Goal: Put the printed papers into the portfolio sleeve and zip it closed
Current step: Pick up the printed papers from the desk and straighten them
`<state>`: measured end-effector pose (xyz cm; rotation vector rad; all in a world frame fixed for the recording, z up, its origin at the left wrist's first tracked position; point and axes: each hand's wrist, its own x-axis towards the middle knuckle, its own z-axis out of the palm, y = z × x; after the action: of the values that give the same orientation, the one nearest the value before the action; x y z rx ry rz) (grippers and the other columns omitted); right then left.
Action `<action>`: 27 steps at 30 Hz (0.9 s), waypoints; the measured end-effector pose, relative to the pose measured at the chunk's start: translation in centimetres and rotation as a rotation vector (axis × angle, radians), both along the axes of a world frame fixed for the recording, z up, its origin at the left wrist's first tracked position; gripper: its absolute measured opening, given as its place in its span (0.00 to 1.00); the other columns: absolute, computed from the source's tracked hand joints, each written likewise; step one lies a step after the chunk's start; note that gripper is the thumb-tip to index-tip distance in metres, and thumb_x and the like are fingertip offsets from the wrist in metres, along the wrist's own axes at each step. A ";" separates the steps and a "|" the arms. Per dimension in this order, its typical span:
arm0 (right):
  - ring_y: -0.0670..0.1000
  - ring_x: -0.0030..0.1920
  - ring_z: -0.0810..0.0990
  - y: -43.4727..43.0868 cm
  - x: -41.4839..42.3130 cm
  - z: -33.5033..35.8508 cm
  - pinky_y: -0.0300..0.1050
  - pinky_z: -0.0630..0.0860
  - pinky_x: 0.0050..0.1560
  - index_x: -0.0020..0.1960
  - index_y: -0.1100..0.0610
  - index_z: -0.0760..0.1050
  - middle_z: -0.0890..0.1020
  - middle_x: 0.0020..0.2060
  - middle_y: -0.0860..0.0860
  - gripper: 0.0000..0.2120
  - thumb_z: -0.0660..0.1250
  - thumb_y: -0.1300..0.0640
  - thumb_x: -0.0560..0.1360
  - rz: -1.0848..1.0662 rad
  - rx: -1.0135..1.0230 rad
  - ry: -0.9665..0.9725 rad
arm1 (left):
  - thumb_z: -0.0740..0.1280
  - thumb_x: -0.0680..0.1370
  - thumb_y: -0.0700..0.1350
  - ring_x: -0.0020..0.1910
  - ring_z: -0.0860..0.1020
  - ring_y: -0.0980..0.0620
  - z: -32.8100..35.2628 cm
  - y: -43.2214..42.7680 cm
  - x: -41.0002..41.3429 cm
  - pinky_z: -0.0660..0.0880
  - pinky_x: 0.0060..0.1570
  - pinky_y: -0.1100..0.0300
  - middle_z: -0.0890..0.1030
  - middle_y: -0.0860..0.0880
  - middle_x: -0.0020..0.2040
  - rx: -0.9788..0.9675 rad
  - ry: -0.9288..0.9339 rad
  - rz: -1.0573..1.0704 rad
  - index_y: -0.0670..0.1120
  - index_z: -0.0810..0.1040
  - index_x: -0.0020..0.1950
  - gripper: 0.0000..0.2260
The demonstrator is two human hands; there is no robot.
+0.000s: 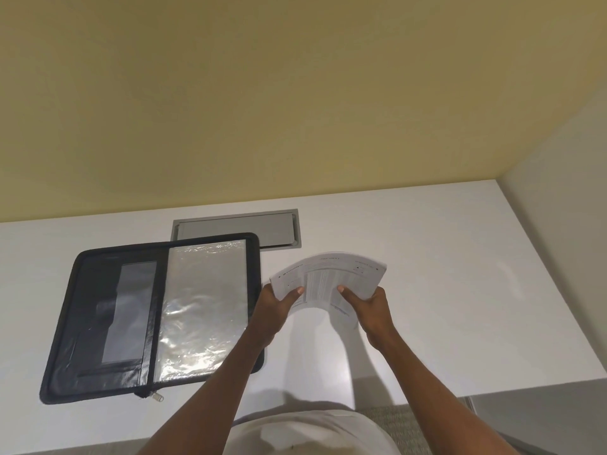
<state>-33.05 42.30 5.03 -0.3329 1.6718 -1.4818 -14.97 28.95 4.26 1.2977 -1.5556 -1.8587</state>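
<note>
1. A yellow wall point(295, 93) fills the upper part of the view, and a paler wall point(565, 159) is seen at the right.
2. A white desk point(443, 257) stretches across the middle, its near edge seen at the lower right above a strip of carpet point(404, 421).
3. A black portfolio point(98, 323) is laid open and flat on the left part of the desk, slightly rotated, its far right corner overlapping a grey cable hatch point(262, 226) set into the desk by the wall.
4. On the portfolio's right half a clear, crinkled plastic sleeve point(200, 307) is seen; dark pockets are seen on the left half.
5. A stack of printed papers point(328, 277) is held above the desk just to the right of the portfolio, clear of the sleeve, and is bowed upward into an arch.
6. The left hand point(279, 302) is closed on the left near edge of the stack, the thumb pressed on top and the fingers hidden beneath; its forearm crosses the portfolio's right edge.
7. The right hand point(368, 303) is closed on the right near edge likewise, thumb on top, fingers curled under.
8. A metal zipper pull point(156, 396) lies at the portfolio's near edge, and the zip is undone.
</note>
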 end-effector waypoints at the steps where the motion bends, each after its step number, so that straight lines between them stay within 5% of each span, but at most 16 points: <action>1: 0.56 0.53 0.87 0.0 0.0 0.0 0.55 0.84 0.54 0.57 0.56 0.85 0.89 0.51 0.53 0.10 0.76 0.57 0.76 0.005 -0.002 0.003 | 0.75 0.77 0.49 0.59 0.81 0.45 -0.1 0.0 0.0 0.84 0.51 0.58 0.82 0.48 0.58 -0.003 -0.009 0.006 0.57 0.75 0.64 0.17; 7: 0.56 0.52 0.88 0.1 0.2 -0.9 0.55 0.84 0.53 0.55 0.52 0.85 0.89 0.51 0.53 0.08 0.76 0.56 0.76 0.028 0.006 0.004 | 0.74 0.79 0.46 0.61 0.81 0.45 -1.4 0.2 0.0 0.82 0.59 0.44 0.82 0.47 0.60 0.032 -0.056 0.034 0.48 0.74 0.70 0.21; 13: 0.56 0.52 0.88 -0.2 0.0 -0.9 0.60 0.84 0.56 0.57 0.56 0.84 0.89 0.51 0.53 0.11 0.76 0.57 0.76 0.031 0.029 0.013 | 0.74 0.79 0.46 0.59 0.81 0.49 -1.7 0.3 -0.1 0.83 0.47 0.62 0.82 0.52 0.57 0.009 -0.068 0.041 0.54 0.75 0.65 0.17; 18: 0.56 0.53 0.87 -0.3 0.2 -0.9 0.59 0.83 0.56 0.59 0.56 0.84 0.88 0.52 0.53 0.12 0.76 0.56 0.76 0.036 0.027 0.013 | 0.74 0.79 0.46 0.60 0.81 0.48 -2.3 0.0 -0.1 0.83 0.56 0.51 0.82 0.49 0.60 -0.001 -0.078 0.038 0.48 0.73 0.70 0.21; 24: 0.55 0.51 0.88 -0.7 0.4 -1.4 0.60 0.84 0.56 0.57 0.56 0.84 0.89 0.50 0.52 0.10 0.75 0.55 0.77 0.041 0.077 0.016 | 0.73 0.80 0.44 0.60 0.81 0.49 -2.5 -0.1 -0.2 0.82 0.46 0.66 0.82 0.55 0.58 0.050 -0.062 0.007 0.53 0.74 0.66 0.17; 27: 0.55 0.53 0.87 -1.2 0.1 -0.8 0.57 0.84 0.55 0.58 0.55 0.84 0.89 0.51 0.52 0.10 0.74 0.55 0.78 0.082 0.088 0.038 | 0.72 0.80 0.44 0.63 0.80 0.44 -1.9 -1.3 0.1 0.82 0.59 0.52 0.82 0.50 0.61 0.051 -0.108 -0.058 0.48 0.74 0.68 0.18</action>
<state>-32.94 41.12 4.25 -0.3794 1.7273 -1.3457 -14.87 27.67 2.35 1.4106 -1.6261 -1.9041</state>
